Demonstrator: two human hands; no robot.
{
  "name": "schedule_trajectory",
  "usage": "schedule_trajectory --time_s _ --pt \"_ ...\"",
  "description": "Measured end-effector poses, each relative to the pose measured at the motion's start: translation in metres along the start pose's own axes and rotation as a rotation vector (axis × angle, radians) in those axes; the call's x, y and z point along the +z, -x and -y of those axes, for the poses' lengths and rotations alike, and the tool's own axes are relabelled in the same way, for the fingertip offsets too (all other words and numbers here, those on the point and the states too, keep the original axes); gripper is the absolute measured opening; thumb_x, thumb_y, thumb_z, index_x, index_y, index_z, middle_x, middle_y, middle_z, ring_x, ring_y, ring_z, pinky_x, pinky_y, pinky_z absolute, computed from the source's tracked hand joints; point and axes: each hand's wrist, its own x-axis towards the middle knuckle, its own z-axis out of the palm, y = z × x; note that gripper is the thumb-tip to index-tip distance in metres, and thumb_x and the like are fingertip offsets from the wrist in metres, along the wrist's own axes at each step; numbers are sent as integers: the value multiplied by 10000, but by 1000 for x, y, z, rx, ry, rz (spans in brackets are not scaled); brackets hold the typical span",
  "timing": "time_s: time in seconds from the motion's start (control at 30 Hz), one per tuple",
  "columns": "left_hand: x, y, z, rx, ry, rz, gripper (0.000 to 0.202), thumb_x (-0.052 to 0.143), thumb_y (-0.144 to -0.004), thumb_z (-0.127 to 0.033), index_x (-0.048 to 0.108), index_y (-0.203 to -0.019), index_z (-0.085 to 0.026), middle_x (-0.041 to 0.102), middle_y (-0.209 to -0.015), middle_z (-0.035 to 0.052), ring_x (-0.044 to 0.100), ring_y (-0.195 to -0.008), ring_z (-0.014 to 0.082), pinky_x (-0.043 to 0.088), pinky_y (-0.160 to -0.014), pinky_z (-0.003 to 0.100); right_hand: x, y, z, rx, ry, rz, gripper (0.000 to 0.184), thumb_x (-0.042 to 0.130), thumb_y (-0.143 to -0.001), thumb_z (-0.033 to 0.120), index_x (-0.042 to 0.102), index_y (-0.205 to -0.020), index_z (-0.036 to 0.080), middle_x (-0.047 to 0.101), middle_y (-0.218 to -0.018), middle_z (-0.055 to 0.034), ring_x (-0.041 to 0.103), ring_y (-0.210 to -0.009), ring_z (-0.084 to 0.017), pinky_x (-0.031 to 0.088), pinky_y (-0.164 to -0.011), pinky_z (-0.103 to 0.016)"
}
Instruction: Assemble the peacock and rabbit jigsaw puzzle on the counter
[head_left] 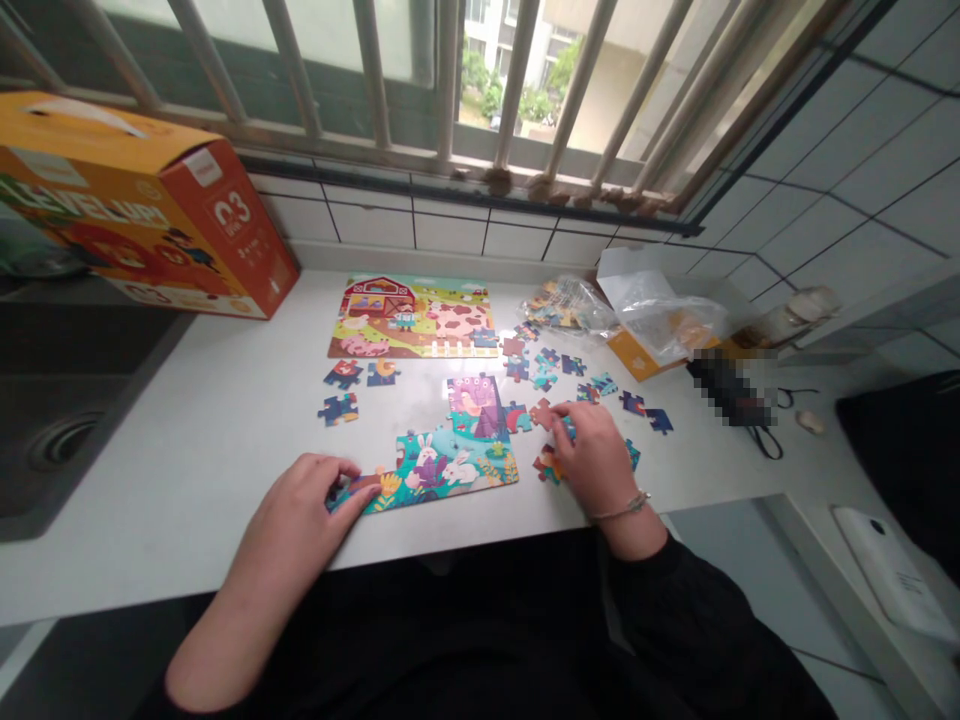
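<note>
Works on a partly built rabbit puzzle (457, 470) near the front edge of a white counter (262, 415), beneath a barred window. Pinches a reddish-brown piece (540, 413) in the closed fingertips of the right hand (600, 455), just right of the puzzle. Rests the left hand (300, 500) at the puzzle's lower left corner, thumb and forefinger curled about a dark blue piece; impossible to tell from this angle if gripping or merely pressing down.

Looks, judging by the joined section, to be around the halfway mark or a little beyond. In place: the bottom stretch with two white rabbits, and the right side up to a purple bird. Missing: the upper left. Left to sort: a scatter of loose pieces (546, 370) on the right, some partly hidden by the right hand, and three strays (339, 408) on the left.

Behind, a farm puzzle (405, 318), to all appearances complete or nearly so, with a dark piece at its lower right, joined or loose unclear. Farther right, a plastic bag (566, 305) of more pieces beside an open carton (637, 355); far left, an orange box (150, 215).
</note>
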Motion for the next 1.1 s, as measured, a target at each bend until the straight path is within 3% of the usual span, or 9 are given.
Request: schedule_trajectory --time_s 0.1,0.17,0.23,0.3,0.5,0.7,0.83,1.0,1.1 --pt "3 -2 -3 14 1 0 515 587 -986 -729 726 -1016 -235 726 -1060 109 701 -1043 333 544 -960 476 -13 -33 -71 108 206 62 278 537 -1048 153 763 -1207 130 793 -1229 -188 698 -1176 -349 517 -1077 -486" --pt "3 -3 -2 26 -2 2 490 596 -991 -707 727 -1021 -235 728 -1065 108 701 -1046 330 543 -961 472 -21 -51 -110 93 266 200 406 549 -989 84 742 -1344 123 748 -1411 -194 686 -1274 -347 510 -1122 -469" --pt "3 -2 0 41 -2 1 468 613 -992 -688 729 -1034 -236 731 -1075 108 701 -1046 327 545 -956 464 -26 -65 -137 34 275 382 536 569 -950 50 695 -1464 135 732 -1462 -184 695 -1293 -328 512 -1136 -441" --pt "1 0 2 57 4 -1 446 623 -998 -664 735 -1055 -236 733 -1092 108 701 -1051 323 549 -951 456 -29 -73 -151 -4 270 460 558 608 -935 53 696 -1477 152 750 -1435 -169 703 -1291 -311 508 -1148 -411" --pt "-5 10 8 109 40 -9 379 611 -1037 -593 742 -1096 -243 739 -1140 94 700 -1073 301 562 -951 427 -28 -74 -161 -16 295 488 441 659 -972 136 748 -1403 138 788 -1208 -175 727 -1144 -312 534 -1086 -412" --pt "-10 14 8 171 28 -16 321 612 -1051 -545 733 -1089 -250 741 -1137 77 720 -1071 290 578 -929 402 -29 -76 -166 6 270 490 321 703 -966 174 771 -1279 145 733 -1313 -184 697 -1256 -310 515 -1142 -391" --pt "-15 17 10 235 30 -63 276 565 -1083 -481 723 -1080 -255 742 -1127 67 737 -1055 269 583 -934 373 -29 -82 -165 15 243 526 406 701 -950 141 732 -1353 185 766 -1319 -137 737 -1188 -274 545 -1093 -372" --pt "-23 28 23 256 13 -100 262 550 -1101 -451 722 -1089 -254 741 -1134 67 739 -1063 262 579 -968 374 -29 -89 -160 20 252 533 576 735 -911 121 680 -1482 177 755 -1354 -161 730 -1234 -294 539 -1125 -390" --pt "-28 36 31 239 -6 -97 261 598 -1085 -476 730 -1122 -253 745 -1158 71 732 -1093 275 578 -992 393 -31 -93 -157 17 278 539 531 777 -880 137 744 -1408 172 740 -1301 -177 744 -1173 -308 557 -1085 -395"
